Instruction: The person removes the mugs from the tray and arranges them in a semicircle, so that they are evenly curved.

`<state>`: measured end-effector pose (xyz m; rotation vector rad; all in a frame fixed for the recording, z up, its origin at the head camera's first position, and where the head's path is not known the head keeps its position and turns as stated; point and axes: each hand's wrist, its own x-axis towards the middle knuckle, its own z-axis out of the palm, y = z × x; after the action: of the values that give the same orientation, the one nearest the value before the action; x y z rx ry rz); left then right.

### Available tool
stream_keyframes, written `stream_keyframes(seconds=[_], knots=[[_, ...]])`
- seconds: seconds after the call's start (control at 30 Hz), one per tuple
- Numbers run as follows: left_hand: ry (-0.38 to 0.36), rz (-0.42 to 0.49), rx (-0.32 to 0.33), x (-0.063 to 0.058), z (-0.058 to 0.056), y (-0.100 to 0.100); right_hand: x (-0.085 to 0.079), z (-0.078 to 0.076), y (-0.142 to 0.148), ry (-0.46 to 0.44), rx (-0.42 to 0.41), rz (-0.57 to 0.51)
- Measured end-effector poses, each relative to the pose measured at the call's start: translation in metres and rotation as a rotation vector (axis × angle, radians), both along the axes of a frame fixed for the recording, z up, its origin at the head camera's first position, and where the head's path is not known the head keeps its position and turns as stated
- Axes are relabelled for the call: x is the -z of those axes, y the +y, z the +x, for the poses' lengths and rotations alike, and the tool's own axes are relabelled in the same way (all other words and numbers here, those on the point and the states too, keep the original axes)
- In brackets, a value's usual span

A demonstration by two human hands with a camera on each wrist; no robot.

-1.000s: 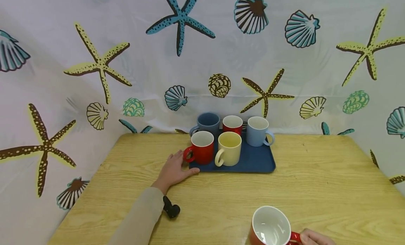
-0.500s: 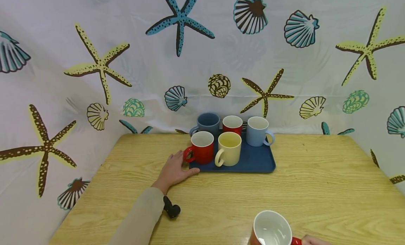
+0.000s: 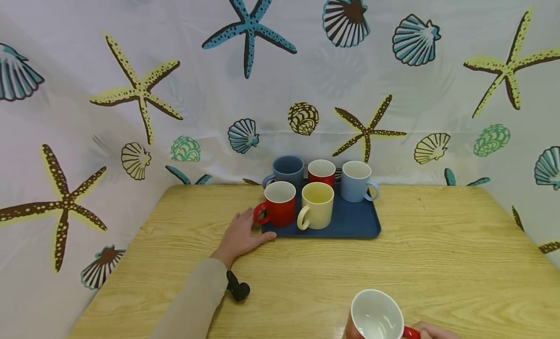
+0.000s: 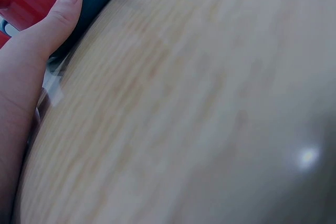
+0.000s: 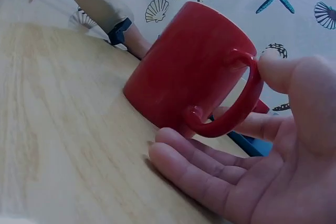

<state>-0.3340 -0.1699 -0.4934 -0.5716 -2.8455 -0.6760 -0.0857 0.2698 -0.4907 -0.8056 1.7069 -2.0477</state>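
My right hand pinches the handle of a red mug with a white inside. The thumb is on top of the handle, and the other fingers reach beneath it. In the head view this mug is at the lower edge, its handle pointing right, and only part of the hand shows. My left hand rests at the front left corner of a dark blue tray, thumb along the front rim, fingers spread by the left side. Close to it, another red mug stands on the tray.
Also on the tray are a cream mug, a dark blue mug, a red mug behind and a light blue mug at right. The wooden table meets a patterned cloth behind.
The held mug and right hand drop slightly toward the lower edge of the head view, then rise a little. My left hand and the tray stay in place.
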Motion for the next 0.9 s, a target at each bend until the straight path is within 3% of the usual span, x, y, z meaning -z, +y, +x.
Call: stream_keyframes(seconds=[0.07, 0.17, 0.3, 0.4, 0.63, 0.73, 0.9], knots=[[-0.002, 0.001, -0.002, 0.000, 0.000, 0.000, 0.000, -0.004, 0.003, 0.017, -0.052, -0.046], [-0.002, -0.003, -0.004, 0.001, 0.001, 0.000, -0.007, -0.009, 0.008, -0.066, -0.123, -0.095], [-0.005, -0.004, -0.009, 0.001, 0.000, 0.000, -0.021, -0.017, 0.015, -0.190, -0.166, -0.069], [-0.007, -0.002, -0.008, 0.001, 0.000, 0.001, -0.030, -0.020, 0.018, -0.248, -0.141, 0.015], [-0.005, 0.009, -0.002, 0.000, 0.001, 0.001, -0.046, -0.026, 0.019, -0.437, 0.042, 0.240], [0.002, 0.004, -0.004, 0.001, 0.001, 0.001, -0.049, -0.031, 0.017, -0.456, 0.057, 0.237], [0.016, 0.001, 0.001, 0.003, 0.000, 0.001, -0.047, -0.041, 0.015, -0.409, 0.023, 0.162]])
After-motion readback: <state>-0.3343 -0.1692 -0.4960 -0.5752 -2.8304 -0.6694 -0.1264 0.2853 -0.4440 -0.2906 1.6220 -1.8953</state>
